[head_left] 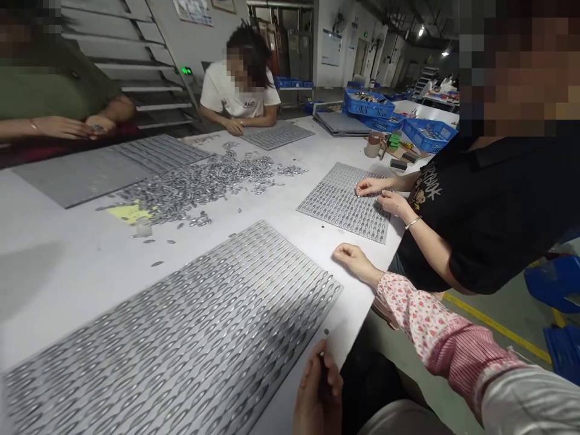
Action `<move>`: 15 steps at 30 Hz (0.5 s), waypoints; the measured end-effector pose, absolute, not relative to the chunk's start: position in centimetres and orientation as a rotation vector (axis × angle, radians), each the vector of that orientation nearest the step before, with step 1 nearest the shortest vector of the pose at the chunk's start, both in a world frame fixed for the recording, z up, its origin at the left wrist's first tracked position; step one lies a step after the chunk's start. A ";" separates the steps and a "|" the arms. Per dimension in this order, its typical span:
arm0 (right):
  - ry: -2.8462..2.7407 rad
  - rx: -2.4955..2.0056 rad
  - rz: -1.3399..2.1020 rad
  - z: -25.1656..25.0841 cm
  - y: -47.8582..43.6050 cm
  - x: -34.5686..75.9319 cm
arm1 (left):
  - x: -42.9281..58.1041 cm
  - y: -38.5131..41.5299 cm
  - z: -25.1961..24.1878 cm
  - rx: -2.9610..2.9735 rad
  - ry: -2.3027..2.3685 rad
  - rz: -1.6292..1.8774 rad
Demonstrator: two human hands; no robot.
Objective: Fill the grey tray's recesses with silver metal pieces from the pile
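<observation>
At the bottom, my left hand (317,393) is curled with its fingers drawn in beside the near edge of the table; what it holds, if anything, is hidden in shadow. A small dark piece (326,331) shows just beyond its fingertips. My right hand (356,261), in a strawberry-patterned sleeve (412,296), is at the table edge with thumb and fingers pressed together; I cannot make out anything in the pinch. Left of both hands lies a large grey board (290,266) with rows of slots. Leaf-shaped metal pieces (172,338) fill many rows; its far corner shows bare slots.
Loose metal pieces (203,181) form a heap mid-table, by a yellow paper (130,212). A co-worker at right handles another board (339,199); two people work across the table. A mug (374,145) and blue baskets (426,134) stand at the back right.
</observation>
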State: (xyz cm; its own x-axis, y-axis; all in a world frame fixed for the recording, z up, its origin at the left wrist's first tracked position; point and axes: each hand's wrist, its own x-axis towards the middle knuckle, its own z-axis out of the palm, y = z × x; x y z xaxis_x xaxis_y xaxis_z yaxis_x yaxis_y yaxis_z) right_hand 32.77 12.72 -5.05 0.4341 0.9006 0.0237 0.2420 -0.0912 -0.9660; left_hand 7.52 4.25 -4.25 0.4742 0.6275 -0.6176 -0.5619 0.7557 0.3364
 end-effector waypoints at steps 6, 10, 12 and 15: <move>-0.926 -1.501 0.729 -6.1 11.3 33.1 | 7.6 2.5 -4.8 0.068 0.862 0.771; -1.088 -1.536 0.692 -6.8 11.1 32.6 | 7.8 1.9 -5.2 0.071 0.916 0.789; -1.172 -1.586 0.632 -6.9 11.0 32.3 | 7.7 1.7 -5.6 0.068 0.934 0.803; -1.239 -1.615 0.565 -6.9 11.0 32.1 | 7.4 1.6 -6.1 0.053 0.982 0.786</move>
State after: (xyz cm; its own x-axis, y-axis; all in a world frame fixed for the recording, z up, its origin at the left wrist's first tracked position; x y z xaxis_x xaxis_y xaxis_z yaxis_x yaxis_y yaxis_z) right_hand 32.07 10.97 -6.92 0.3703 0.9087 0.1930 0.4505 0.0060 -0.8927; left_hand 7.43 1.60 -6.05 0.3081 0.6169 -0.7242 -0.5713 0.7287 0.3776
